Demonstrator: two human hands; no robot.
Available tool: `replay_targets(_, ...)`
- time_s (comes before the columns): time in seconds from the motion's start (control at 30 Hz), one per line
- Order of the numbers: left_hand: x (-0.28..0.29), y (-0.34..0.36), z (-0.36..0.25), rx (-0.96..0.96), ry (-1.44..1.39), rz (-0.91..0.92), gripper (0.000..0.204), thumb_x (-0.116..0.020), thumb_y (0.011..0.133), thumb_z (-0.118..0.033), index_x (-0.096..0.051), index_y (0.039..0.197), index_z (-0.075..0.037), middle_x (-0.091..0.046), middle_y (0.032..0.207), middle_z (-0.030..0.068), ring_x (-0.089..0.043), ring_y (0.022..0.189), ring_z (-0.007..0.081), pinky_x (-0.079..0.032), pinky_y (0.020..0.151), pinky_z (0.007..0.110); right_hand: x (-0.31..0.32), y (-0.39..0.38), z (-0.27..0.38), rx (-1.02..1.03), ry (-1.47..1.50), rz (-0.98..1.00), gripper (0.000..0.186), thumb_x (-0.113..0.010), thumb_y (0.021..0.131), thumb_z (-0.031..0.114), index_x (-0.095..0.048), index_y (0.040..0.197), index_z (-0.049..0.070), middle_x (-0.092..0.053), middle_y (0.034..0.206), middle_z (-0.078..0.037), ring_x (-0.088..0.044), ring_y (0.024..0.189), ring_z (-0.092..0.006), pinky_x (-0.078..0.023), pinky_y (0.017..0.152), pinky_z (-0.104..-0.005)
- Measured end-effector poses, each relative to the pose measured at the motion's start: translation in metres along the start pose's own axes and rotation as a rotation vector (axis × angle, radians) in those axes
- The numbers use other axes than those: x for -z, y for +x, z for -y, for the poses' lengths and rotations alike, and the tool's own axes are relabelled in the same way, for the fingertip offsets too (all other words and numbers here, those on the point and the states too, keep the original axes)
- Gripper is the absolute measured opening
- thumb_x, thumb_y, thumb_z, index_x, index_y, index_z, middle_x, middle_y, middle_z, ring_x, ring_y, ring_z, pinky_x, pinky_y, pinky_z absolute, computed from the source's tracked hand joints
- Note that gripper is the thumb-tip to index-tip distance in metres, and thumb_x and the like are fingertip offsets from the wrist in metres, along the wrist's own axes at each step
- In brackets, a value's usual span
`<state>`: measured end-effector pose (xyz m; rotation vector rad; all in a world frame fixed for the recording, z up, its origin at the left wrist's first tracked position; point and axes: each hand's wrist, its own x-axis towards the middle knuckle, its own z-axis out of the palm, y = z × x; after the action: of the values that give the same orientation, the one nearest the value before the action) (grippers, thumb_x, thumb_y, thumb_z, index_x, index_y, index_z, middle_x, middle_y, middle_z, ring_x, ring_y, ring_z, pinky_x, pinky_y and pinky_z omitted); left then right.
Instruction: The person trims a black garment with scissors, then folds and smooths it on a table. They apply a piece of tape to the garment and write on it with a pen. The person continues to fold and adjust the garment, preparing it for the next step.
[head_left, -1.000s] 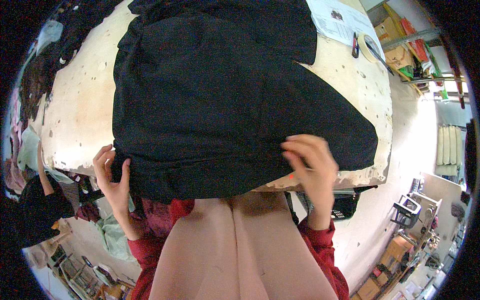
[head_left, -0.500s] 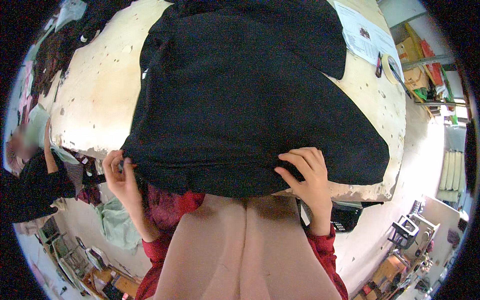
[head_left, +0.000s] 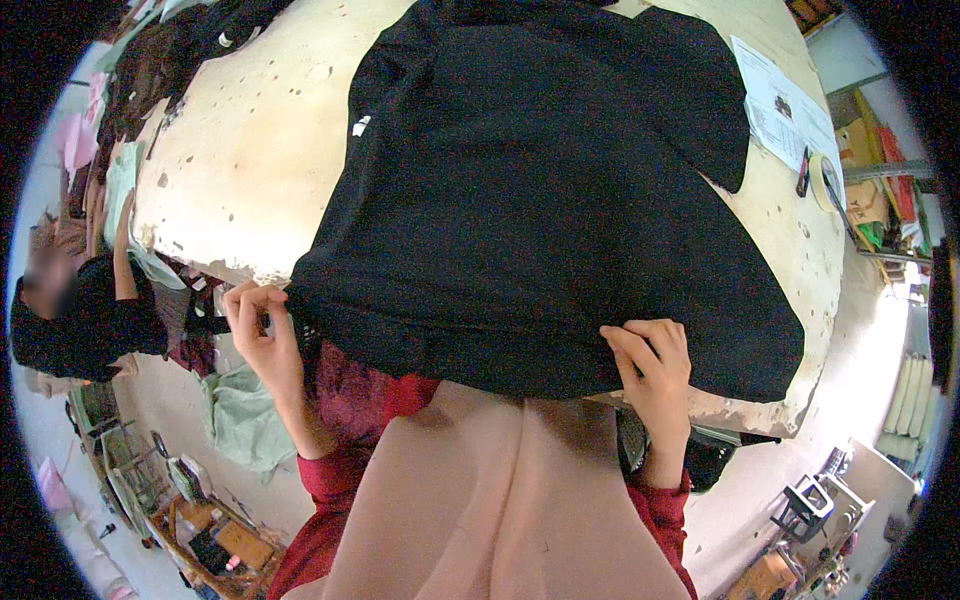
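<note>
A large black cloth garment (head_left: 540, 200) lies spread over the pale worktable in front of me, its near edge hanging over the table's edge toward my lap. My left hand (head_left: 264, 325) is closed in a pinch on the garment's near left corner. Farther right, my right hand (head_left: 652, 365) pinches the cloth near the front edge, thumb and fingertips together. Shallow folds run across the cloth between both hands. A small white tag (head_left: 361, 126) shows at the garment's left side.
The worktable (head_left: 250, 150) has a chipped edge. Printed paper (head_left: 785, 100), a tape roll (head_left: 824, 182) and a cutter (head_left: 803, 172) lie at the right. Dark cloth (head_left: 150, 90) is heaped far left, where another person (head_left: 90, 310) works. Pale green fabric (head_left: 245, 420) hangs below.
The view has shifted and turned a little. My right thumb and fingertips have closed tighter on the cloth. My left hand still holds the corner, and the garment lies much as before.
</note>
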<state>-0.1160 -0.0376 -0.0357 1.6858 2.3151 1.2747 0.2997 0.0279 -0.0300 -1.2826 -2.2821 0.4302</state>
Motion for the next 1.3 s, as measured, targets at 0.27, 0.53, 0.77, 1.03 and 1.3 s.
replay_targets(0.27,-0.01,0.006,-0.035,0.295,-0.395,0.118,0.037,-0.057,0.079,0.011,-0.059,0.115,0.001,-0.059,0.112,0.0072,-0.055,0.095,0.0131,-0.044,0.082,0.023,-0.007,0.024,0.031,0.059,-0.044,-0.074,0.024,-0.074,0.074,0.01,-0.069,0.097,0.01,-0.061,0.094,-0.003,-0.057,0.091,-0.0228,-0.042,0.08,-0.0367)
replay_targets(0.53,-0.013,0.01,-0.031,0.38,-0.52,0.069,0.017,-0.054,0.087,0.007,-0.061,0.102,0.003,-0.063,0.102,0.0068,-0.059,0.086,0.0106,-0.047,0.074,0.021,-0.02,0.014,0.026,0.161,-0.092,0.002,0.035,-0.066,0.072,0.005,-0.066,0.106,0.011,-0.06,0.101,-0.003,-0.056,0.095,-0.023,-0.046,0.081,-0.0384)
replay_targets(0.77,-0.021,0.002,-0.037,0.637,-1.023,-0.156,0.013,-0.055,0.088,0.007,-0.06,0.095,-0.003,-0.058,0.106,0.0043,-0.059,0.092,0.0097,-0.051,0.069,0.021,-0.02,0.009,0.023,0.221,-0.058,0.035,0.039,-0.063,0.068,0.004,-0.066,0.106,0.011,-0.058,0.1,-0.004,-0.055,0.094,-0.0246,-0.046,0.083,-0.0406)
replay_targets(1.03,-0.025,0.0,-0.025,0.44,-0.647,-0.11,0.015,-0.057,0.085,0.009,-0.062,0.089,-0.004,-0.058,0.107,0.0036,-0.058,0.095,0.0117,-0.049,0.072,0.02,-0.018,0.011,0.025,0.216,-0.059,0.051,0.044,-0.062,0.065,0.002,-0.067,0.106,0.014,-0.055,0.095,-0.002,-0.053,0.091,-0.0229,-0.045,0.081,-0.0397)
replay_targets(1.3,-0.012,0.003,-0.027,0.098,-0.466,0.114,0.017,-0.059,0.078,0.012,-0.066,0.085,-0.002,-0.054,0.12,0.0109,-0.057,0.11,0.0228,-0.046,0.093,0.033,-0.016,0.017,0.028,0.255,-0.048,0.025,0.037,-0.071,0.067,0.004,-0.067,0.103,0.015,-0.057,0.097,-0.003,-0.053,0.092,-0.0237,-0.044,0.081,-0.038)
